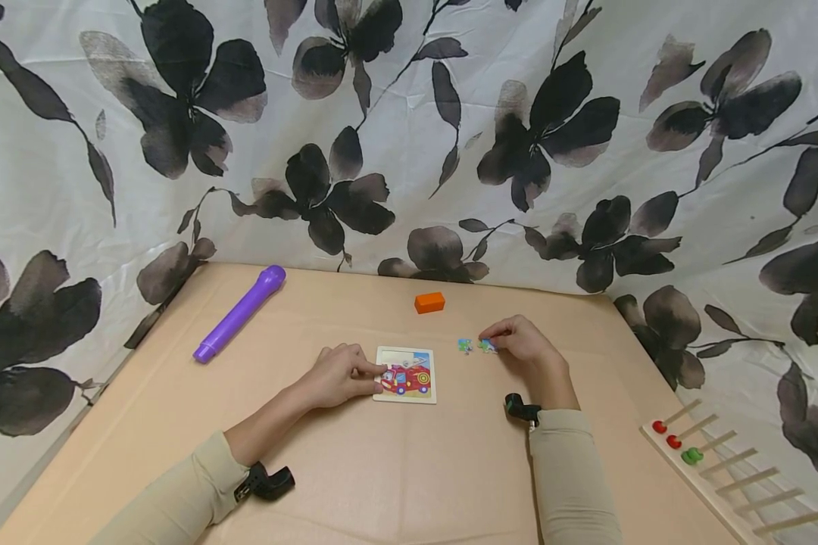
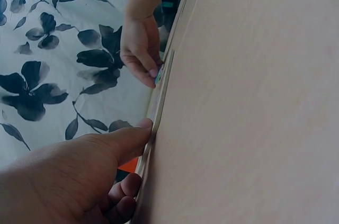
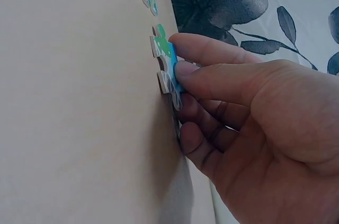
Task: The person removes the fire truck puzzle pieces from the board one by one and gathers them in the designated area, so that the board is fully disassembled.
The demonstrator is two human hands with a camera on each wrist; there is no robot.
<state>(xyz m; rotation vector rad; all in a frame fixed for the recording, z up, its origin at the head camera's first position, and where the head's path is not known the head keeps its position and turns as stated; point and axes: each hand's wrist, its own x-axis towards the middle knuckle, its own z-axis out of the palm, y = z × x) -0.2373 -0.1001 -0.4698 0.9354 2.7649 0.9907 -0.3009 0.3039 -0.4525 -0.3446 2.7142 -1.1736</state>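
Observation:
A small framed jigsaw puzzle with a red truck picture lies flat on the table; at its upper part a pale patch of the backing shows. My left hand grips the puzzle's left edge, its thumb over the frame in the left wrist view. To the right of the puzzle, my right hand pinches a green and blue jigsaw piece between thumb and index finger, just at the table surface. Another jigsaw piece lies just left of it.
An orange block stands near the table's back edge. Far left lies a purple tube. A wooden peg rack with red and green beads sits at the right edge. Floral cloth hangs behind the table.

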